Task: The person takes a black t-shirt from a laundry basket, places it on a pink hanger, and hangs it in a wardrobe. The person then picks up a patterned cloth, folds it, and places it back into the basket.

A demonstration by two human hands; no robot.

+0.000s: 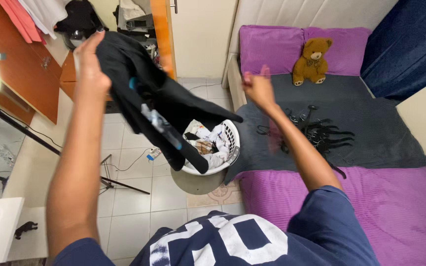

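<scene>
Above the laundry basket (230,143), my left hand (88,61) has its fingers clamped on a black garment (149,98); my right hand (258,87) hovers beside it, fingers apart. The one-handed grip could let it drop.

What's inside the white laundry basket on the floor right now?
The white laundry basket holds crumpled clothes, mostly white with some dark and patterned pieces. The black garment held up by the left hand covers the basket's left side.
</scene>
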